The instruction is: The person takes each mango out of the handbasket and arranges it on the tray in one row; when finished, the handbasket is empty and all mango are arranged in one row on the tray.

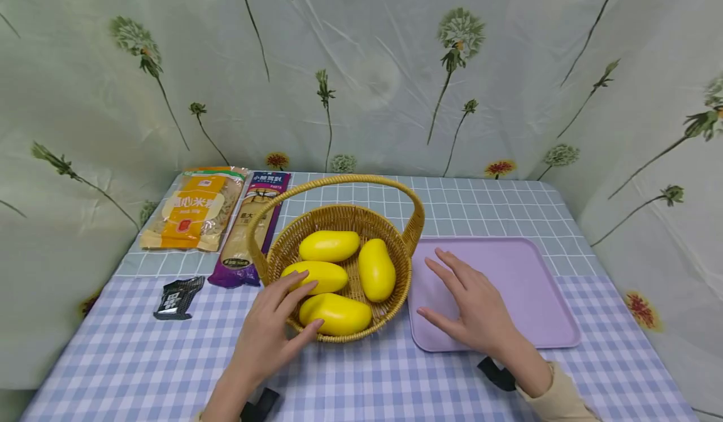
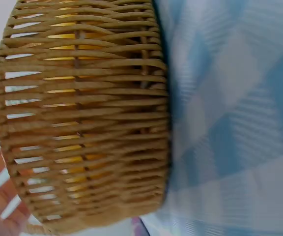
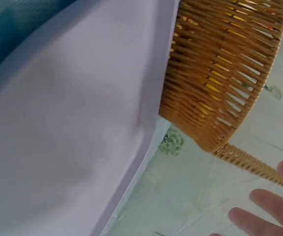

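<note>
Nearest my camera, the left hand (image 1: 267, 326) has its fingers spread wide over the near-left rim of the wicker basket (image 1: 350, 216), though I cannot tell whether they touch it; the right hand (image 1: 474, 304), also wide and holding nothing, hovers over the left side of the lavender tray (image 1: 525, 284). Four yellow mangoes (image 1: 329, 246) lie in that basket, mid-table (image 1: 141, 372); I judge this a reaching step, the next move calling for fingers narrowed around one mango

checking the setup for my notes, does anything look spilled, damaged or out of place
Nothing stands out. The round golden wicker basket stands upright with four oblong yellow fruits inside; the lilac rectangular tray lies flat beside it. The small black shiny packet lies slightly askew, but that hardly looks odd. No spill or damage shows.
</note>
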Demonstrator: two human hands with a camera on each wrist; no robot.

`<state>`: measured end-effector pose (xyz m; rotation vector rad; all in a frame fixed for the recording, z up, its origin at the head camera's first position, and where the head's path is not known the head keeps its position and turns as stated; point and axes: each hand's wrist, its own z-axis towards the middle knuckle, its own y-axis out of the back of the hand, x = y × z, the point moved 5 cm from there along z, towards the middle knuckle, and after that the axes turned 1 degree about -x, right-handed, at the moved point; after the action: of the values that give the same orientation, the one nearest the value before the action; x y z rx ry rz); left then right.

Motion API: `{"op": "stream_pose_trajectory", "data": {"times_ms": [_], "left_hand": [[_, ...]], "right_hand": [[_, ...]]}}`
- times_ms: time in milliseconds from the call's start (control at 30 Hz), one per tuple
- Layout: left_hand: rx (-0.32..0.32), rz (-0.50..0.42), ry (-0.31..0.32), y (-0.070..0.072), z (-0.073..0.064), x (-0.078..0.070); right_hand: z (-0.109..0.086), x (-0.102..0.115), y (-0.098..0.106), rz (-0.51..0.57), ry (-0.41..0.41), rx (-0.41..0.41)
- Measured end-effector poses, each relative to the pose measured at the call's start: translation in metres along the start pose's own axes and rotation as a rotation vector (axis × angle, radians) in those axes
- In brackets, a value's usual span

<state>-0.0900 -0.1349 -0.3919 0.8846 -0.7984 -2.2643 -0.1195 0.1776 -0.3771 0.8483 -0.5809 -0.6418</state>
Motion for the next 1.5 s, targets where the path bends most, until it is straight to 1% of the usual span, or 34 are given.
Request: {"op": "stream_pose_trajectory", "data": {"times_ms": [133, 233, 400, 500, 600, 667, 800, 967, 1033, 1133, 1300, 1400, 1500], "left_hand": [[-0.127, -0.028, -0.042, 0.006, -0.006, 0.002], [-0.188, -0.037, -0.038, 0.008, -0.011, 0.007], [-0.234, -0.067, -0.033, 0.009, -0.02, 0.014], [-0.243, -0.096, -0.043, 0.008, -0.021, 0.015], [-0.239, -0.127, -0.05, 0.007, -0.022, 0.017], [-0.236, -0.149, -0.048, 0.006, -0.023, 0.018], [-0.244, -0.185, -0.038, 0.004, -0.025, 0.024], [-0.285, -0.225, -0.049, 0.003, -0.026, 0.026], [-0.305, -0.255, -0.057, 0.004, -0.023, 0.023], [-0.327, -0.3, -0.068, 0.01, -0.018, 0.015], [-0.338, -0.349, -0.091, 0.02, -0.011, 0.003], [-0.341, -0.363, -0.096, 0.023, -0.009, 0.001], [-0.344, -0.367, -0.095, 0.024, -0.008, 0.001]], "right_hand": [[0.007, 0.008, 0.005, 0.054, 0.073, -0.131], [0.012, 0.014, 0.007, 0.09, 0.112, -0.2], [0.02, 0.021, 0.006, 0.163, 0.127, -0.246], [0.026, 0.026, 0.004, 0.205, 0.134, -0.255], [0.032, 0.031, -0.001, 0.24, 0.138, -0.246], [0.036, 0.033, -0.005, 0.255, 0.131, -0.223], [0.045, 0.037, -0.014, 0.278, 0.095, -0.147], [0.056, 0.042, -0.023, 0.264, 0.033, -0.053], [0.06, 0.043, -0.027, 0.24, -0.006, -0.004], [0.065, 0.043, -0.034, 0.211, -0.081, 0.085], [0.071, 0.041, -0.047, 0.184, -0.226, 0.24], [0.075, 0.04, -0.054, 0.169, -0.273, 0.296], [0.08, 0.039, -0.06, 0.147, -0.291, 0.311]]}}
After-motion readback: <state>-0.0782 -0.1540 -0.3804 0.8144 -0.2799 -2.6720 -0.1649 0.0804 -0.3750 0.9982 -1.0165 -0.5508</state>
